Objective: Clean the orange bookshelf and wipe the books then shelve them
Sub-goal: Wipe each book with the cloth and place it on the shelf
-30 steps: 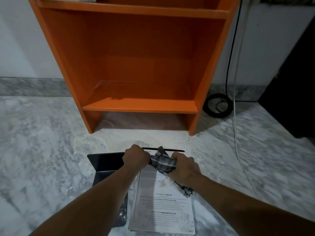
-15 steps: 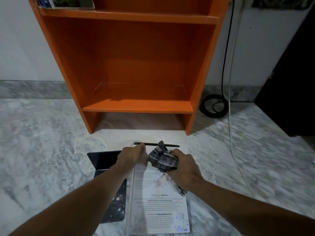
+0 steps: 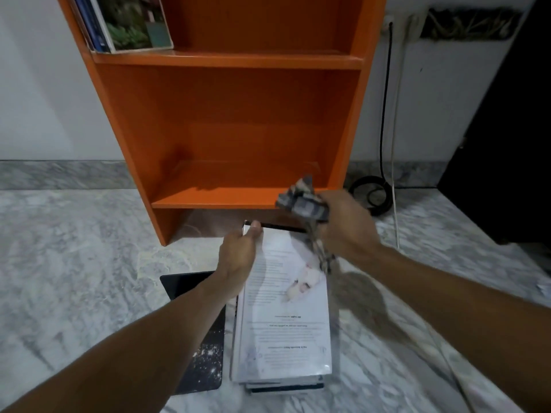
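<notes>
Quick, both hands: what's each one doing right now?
Left hand: closed on the far edge of the white paperback book.
Right hand: closed around the crumpled grey checked cloth.

— Any writing you can make out?

— Only on the white book on top of the near pile. Its cover carries several lines of small print, upside down from here.

— Can you read them?

— No, too small and blurred. No word comes clear.

— And the books far left on the upper shelf?

— One shows a green picture on its cover; no legible title or number.
</notes>
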